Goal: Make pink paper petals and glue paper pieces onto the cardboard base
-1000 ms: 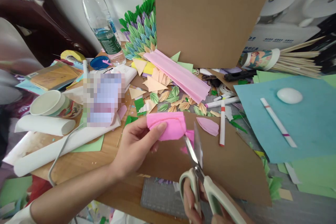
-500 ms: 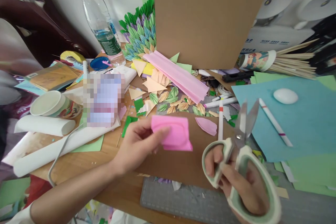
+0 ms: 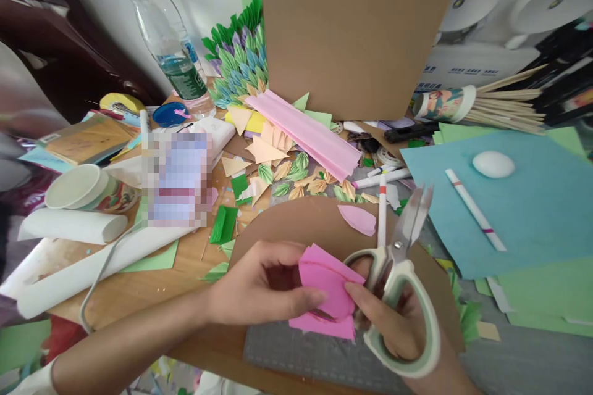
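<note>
At near centre, over round-edged brown cardboard [image 3: 282,219], the left hand [image 3: 264,290] pinches folded bright pink paper [image 3: 331,287], marked by a curved line, between thumb and fingers. The right hand [image 3: 401,324] touches the paper's right side, fingers also holding scissors [image 3: 399,245] by smooth, pale handle loops. Beyond lies a flat, pale-pink petal shape [image 3: 356,220].

The paper [image 3: 330,284] is bright pink, the scissor handles [image 3: 404,276] cream-and-green.

Board [image 3: 359,34] blocks back — right probably passable
</note>
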### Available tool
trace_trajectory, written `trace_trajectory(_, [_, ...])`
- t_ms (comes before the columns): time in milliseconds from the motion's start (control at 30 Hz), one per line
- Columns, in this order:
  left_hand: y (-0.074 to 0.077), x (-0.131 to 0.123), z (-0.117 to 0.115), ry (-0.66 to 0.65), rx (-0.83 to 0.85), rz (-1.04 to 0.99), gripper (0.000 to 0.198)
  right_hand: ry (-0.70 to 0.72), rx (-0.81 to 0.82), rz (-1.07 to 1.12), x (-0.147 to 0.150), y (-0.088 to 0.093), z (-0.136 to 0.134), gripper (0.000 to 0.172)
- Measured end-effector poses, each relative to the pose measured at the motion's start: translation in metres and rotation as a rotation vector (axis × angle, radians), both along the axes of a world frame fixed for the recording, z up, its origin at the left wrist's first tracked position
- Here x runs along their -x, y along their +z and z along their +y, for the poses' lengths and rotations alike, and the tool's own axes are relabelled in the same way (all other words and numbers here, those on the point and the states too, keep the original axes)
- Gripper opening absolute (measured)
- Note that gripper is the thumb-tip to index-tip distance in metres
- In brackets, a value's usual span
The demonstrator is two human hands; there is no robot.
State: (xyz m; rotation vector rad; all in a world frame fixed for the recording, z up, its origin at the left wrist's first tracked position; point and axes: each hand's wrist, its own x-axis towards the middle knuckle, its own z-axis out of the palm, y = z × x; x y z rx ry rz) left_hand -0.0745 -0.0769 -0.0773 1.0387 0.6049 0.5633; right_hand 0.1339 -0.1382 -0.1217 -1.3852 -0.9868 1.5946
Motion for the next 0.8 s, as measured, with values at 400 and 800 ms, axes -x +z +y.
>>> trace_trajectory(400, [0.009, 0.002, 0.003, -0.082, -0.066, 0.086, 0.021, -0.008, 0.119, 0.048, 0.017, 0.012, -0.005, 0.037])
trace_trajectory(800, [0.003, -0.001, -0.004, 0.242, -0.257, 0.311, 0.045, 0.075, 0.02, 0.114, 0.022, 0.024, -0.005, 0.032])
